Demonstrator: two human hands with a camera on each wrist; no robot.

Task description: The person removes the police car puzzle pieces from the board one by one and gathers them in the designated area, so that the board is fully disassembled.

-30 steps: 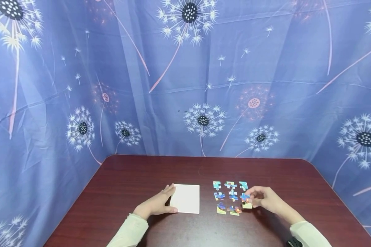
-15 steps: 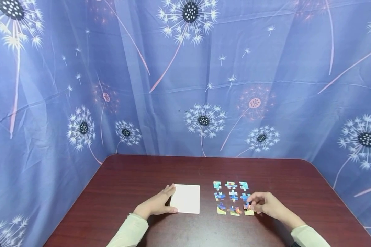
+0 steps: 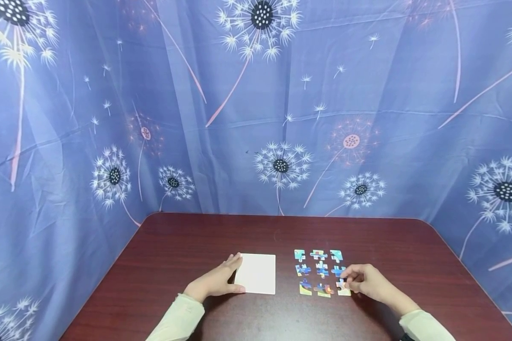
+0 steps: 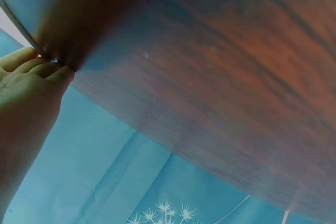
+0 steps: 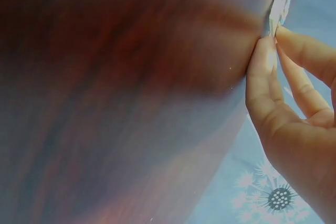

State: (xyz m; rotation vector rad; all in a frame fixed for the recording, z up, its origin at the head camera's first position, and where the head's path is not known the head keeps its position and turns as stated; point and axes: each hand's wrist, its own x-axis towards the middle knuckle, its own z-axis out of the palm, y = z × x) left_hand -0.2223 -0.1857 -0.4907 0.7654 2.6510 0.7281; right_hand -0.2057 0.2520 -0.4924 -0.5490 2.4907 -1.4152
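Note:
In the head view a white square board lies on the table. My left hand rests at its left side, with the fingers at the upper corner and the thumb on the lower corner. Right of the board, several jigsaw puzzle pieces lie spaced out in rows, printed side up. My right hand pinches the lower right puzzle piece between thumb and fingers. That piece looks slightly tilted and pale with glare. In the right wrist view the fingertips meet at the edge of a thin piece.
The dark red-brown wooden table has rounded far corners. A blue curtain with a dandelion print hangs behind it and along both sides.
My right hand has shifted slightly down and right, bringing the lower right piece to the end of the bottom row. Its face now catches more light. The left hand stays put.

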